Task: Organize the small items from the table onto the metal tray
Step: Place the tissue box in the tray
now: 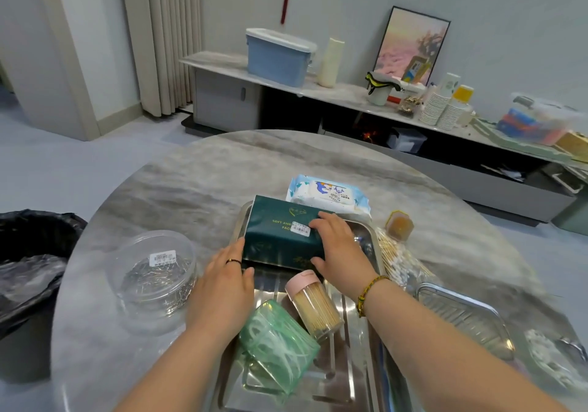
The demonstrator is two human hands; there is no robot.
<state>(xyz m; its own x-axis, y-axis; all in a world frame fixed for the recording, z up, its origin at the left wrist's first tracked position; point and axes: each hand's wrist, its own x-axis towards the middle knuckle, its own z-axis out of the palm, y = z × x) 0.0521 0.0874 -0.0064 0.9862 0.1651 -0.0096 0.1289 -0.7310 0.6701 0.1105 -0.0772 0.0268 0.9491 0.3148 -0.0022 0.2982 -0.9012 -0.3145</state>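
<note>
A dark green tissue pack (280,230) lies at the far end of the metal tray (353,364). My right hand (339,246) rests on its top and grips its near right corner. My left hand (226,281) presses flat against its left side, fingers together. On the tray nearer to me lie a pink-capped toothpick jar (313,303) and a green box of floss picks (276,345), both tipped on their sides. A wet-wipes pack (327,193) sits just beyond the tray.
A clear round tub of paper clips (156,271) stands left of the tray. Cotton swabs in a bag (397,259) and a small hexagonal jar (399,225) lie to the right. A second metal tray (464,316) sits at right. A black-lined bin (28,271) stands beside the table's left edge.
</note>
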